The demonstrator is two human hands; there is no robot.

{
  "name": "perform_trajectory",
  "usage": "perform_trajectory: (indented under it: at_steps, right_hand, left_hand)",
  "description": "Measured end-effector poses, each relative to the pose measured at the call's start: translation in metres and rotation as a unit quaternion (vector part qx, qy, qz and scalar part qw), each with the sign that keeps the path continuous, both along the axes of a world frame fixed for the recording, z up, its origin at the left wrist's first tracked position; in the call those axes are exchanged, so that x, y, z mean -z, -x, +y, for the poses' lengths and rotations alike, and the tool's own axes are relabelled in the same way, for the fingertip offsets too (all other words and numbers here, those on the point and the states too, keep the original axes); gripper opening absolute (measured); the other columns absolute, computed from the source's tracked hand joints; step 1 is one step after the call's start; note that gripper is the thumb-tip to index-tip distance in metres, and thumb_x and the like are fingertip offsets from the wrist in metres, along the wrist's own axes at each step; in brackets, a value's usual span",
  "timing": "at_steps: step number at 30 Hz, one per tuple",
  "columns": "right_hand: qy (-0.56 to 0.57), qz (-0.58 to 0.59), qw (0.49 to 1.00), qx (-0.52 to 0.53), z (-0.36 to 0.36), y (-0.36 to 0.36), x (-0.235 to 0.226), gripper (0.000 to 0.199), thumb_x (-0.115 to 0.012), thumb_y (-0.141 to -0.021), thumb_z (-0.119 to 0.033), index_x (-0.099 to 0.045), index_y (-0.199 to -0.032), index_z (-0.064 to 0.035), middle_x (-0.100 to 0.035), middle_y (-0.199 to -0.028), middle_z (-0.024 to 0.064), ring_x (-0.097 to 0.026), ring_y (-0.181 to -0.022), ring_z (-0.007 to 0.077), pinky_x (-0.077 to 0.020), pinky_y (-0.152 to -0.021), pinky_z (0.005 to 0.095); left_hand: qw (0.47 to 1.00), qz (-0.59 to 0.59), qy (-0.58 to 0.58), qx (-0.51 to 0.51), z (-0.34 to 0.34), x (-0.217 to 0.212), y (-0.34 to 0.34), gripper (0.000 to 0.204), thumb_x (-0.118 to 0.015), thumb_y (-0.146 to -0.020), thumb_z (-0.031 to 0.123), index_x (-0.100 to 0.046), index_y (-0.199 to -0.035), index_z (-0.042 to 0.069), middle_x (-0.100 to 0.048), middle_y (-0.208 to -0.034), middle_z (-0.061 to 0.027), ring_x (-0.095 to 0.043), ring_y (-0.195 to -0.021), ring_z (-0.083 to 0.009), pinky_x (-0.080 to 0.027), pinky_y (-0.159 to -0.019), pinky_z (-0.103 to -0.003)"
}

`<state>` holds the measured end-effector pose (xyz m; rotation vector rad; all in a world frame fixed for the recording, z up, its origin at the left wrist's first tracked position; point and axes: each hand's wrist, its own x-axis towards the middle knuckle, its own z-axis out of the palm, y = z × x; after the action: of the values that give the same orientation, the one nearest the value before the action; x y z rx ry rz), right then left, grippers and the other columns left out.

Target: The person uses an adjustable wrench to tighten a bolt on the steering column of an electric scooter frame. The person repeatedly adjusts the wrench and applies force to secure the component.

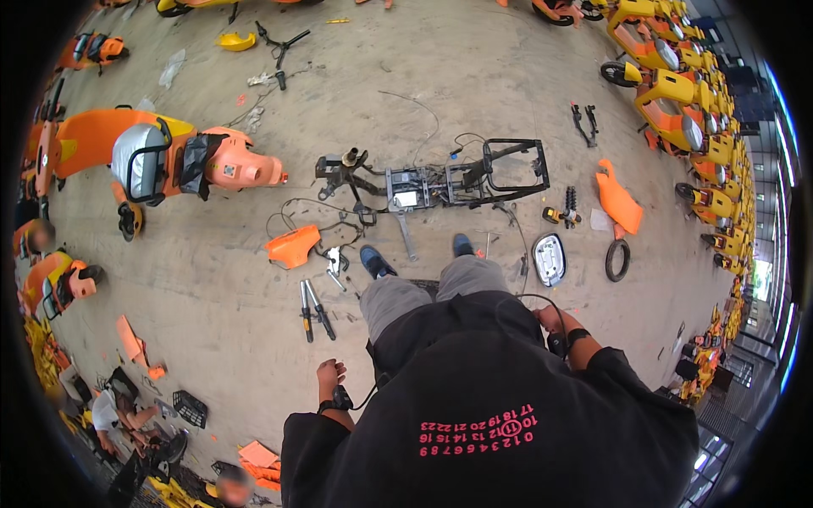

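Observation:
My left hand (pixel 331 371) hangs in the air out from my left hip, empty, its fingers loosely curled and a little apart. By my right hip is my right hand (pixel 550 320), close against the black shirt (pixel 491 381); its fingers are partly hidden. A wristband with a cable sits on each wrist. Both hands are well away from the parts on the floor. Beyond my shoes (pixel 378 262) lies a stripped black scooter frame (pixel 432 184). To its near left are an orange body panel (pixel 293 246) and a pair of fork tubes (pixel 315 311).
On the right lie a seat pan (pixel 549 260), a shock absorber (pixel 568 209), a tyre (pixel 617 260) and an orange fairing (pixel 618 199). A partly covered orange scooter (pixel 161 152) stands left. Yellow scooters (pixel 677 110) line the right side. A person (pixel 127 415) sits at the lower left.

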<state>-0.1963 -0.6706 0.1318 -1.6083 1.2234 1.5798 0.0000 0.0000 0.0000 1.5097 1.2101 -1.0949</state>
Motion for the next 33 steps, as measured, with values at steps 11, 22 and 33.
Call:
perform_trajectory:
  at_steps: [11, 22, 33]
  right_hand:
    - [-0.039, -0.174, 0.978, -0.108, -0.079, 0.02, 0.057, 0.04, -0.052, -0.092, -0.032, -0.071, -0.113, -0.0036, -0.073, -0.101, 0.0178, -0.069, -0.088, 0.0318, -0.0538, -0.08, 0.0402]
    - [-0.007, -0.28, 0.956, -0.088, -0.22, -0.042, 0.12, 0.033, -0.058, -0.088, -0.03, -0.072, -0.087, 0.0003, -0.069, -0.078, 0.0142, -0.064, -0.07, 0.0271, -0.0487, -0.06, 0.0412]
    - [0.029, -0.22, 0.975, -0.004, -0.234, -0.163, 0.079, 0.039, -0.058, -0.09, -0.038, -0.071, -0.08, -0.002, -0.067, -0.071, 0.011, -0.061, -0.064, 0.0228, -0.0471, -0.061, 0.0398]
  left_hand:
    - [0.979, -0.192, 0.033, 0.068, -0.129, -0.035, -0.074, 0.026, -0.051, -0.098, 0.024, -0.06, -0.116, 0.007, -0.07, -0.086, -0.0057, -0.069, -0.074, -0.0162, -0.051, -0.059, -0.032]
    - [0.973, -0.169, -0.022, 0.156, -0.212, -0.081, -0.023, 0.03, -0.052, -0.094, 0.019, -0.061, -0.118, 0.004, -0.072, -0.088, -0.009, -0.07, -0.075, -0.018, -0.051, -0.059, -0.033]
    - [0.988, -0.14, -0.046, 0.057, -0.199, -0.096, 0.075, 0.03, -0.053, -0.097, 0.022, -0.059, -0.12, 0.004, -0.071, -0.094, -0.0107, -0.07, -0.083, -0.0242, -0.053, -0.064, -0.039]
